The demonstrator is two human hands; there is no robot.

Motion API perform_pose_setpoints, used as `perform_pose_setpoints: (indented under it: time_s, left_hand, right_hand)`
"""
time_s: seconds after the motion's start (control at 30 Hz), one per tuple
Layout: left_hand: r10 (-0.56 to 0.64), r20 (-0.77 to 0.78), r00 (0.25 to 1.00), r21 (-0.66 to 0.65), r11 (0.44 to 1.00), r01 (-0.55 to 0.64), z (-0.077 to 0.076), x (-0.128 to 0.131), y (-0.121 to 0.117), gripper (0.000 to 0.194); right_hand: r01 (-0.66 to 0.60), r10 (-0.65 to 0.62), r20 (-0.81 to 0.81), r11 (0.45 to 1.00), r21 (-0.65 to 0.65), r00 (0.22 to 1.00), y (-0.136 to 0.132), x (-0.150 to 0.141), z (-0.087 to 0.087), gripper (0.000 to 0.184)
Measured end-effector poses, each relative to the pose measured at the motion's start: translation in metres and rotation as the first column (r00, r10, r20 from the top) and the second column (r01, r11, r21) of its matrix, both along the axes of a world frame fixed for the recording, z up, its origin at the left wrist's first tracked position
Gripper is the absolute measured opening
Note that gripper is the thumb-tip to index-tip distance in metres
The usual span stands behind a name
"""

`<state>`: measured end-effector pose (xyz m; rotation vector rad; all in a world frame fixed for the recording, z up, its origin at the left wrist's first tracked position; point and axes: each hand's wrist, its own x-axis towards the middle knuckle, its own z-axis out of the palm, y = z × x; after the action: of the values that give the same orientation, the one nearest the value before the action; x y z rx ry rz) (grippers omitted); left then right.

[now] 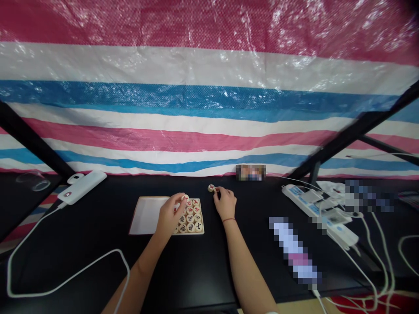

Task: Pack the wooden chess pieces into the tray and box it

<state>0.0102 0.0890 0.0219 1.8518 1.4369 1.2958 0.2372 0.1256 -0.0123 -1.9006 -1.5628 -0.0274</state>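
Observation:
My left hand [170,213] is closed in a pinch on a round xiangqi piece [185,198] with a red character, held over a shallow box. Rows of pale wooden pieces [190,219], some marked red and some black, fill the part of the box [203,218] that shows; my hand hides its left side. The box's open lid [147,216], white inside, lies flat to the left. Right of the box, my right hand [225,203] has its thumb and fingertips closed at another red-marked xiangqi piece [211,188], close to the black tabletop.
A white power bank [83,187] with a cable lies on the left. A power strip [319,216] with plugs and tangled cables runs along the right, near a blurred-out phone-like object [294,250]. Striped plastic sheeting [196,100] hangs behind the black table [183,274].

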Motion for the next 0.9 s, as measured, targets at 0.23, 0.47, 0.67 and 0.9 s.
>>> perform_pose_setpoints:
  time_s: [0.23,0.47,0.67,0.9]
  left_hand:
    - [0.035,0.005,0.999,0.01,0.999,-0.035,0.001,0.001,0.002,0.018]
    - [-0.023,-0.061,0.998,0.048,0.999,0.026,0.002,0.001,0.003,0.012]
    - [0.046,-0.118,0.992,0.123,0.992,-0.031,0.003,0.002,0.002,0.022]
    - [0.094,-0.159,0.983,0.134,0.988,-0.073,0.002,-0.002,0.003,0.016]
  right_hand:
    - [-0.494,0.525,-0.065,0.831,0.255,0.849,-0.032,-0.048,0.04,0.027]
    - [-0.615,0.663,-0.096,0.732,0.291,0.743,-0.041,-0.077,0.043,0.013]
    - [-0.292,0.347,-0.143,0.907,0.304,0.927,-0.021,-0.033,0.027,0.017]
    - [-0.015,0.025,-0.085,0.992,0.124,0.996,0.002,0.018,-0.003,0.02]
